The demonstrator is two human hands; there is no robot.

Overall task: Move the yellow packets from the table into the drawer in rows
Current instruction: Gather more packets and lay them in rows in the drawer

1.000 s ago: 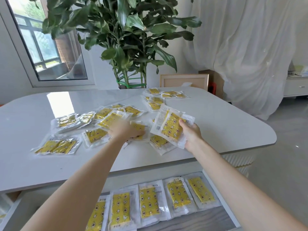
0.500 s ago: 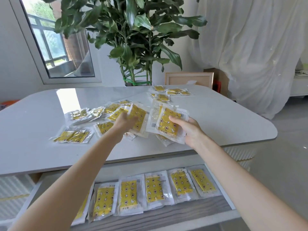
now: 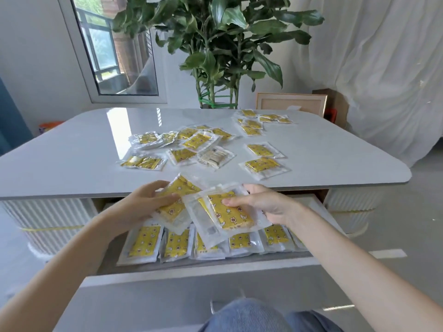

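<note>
My left hand [image 3: 141, 203] grips a yellow packet [image 3: 177, 202] in clear wrap above the open drawer [image 3: 203, 265]. My right hand [image 3: 263, 203] holds a small stack of yellow packets [image 3: 227, 214], thumb on top. The two bundles overlap between my hands. Below them a row of several yellow packets [image 3: 143, 243] lies side by side in the drawer. Several more loose yellow packets [image 3: 199, 141] are scattered over the white table [image 3: 72, 159] behind.
A large potted plant [image 3: 215, 44] stands behind the table, with a framed board [image 3: 290, 104] and a white curtain [image 3: 383, 56] at the right. A window [image 3: 115, 49] is at the left. My knee in jeans [image 3: 251, 317] is below the drawer front.
Both hands came back from the table toward me and down over the drawer, each carrying packets. The view tilted down, showing more of the drawer.
</note>
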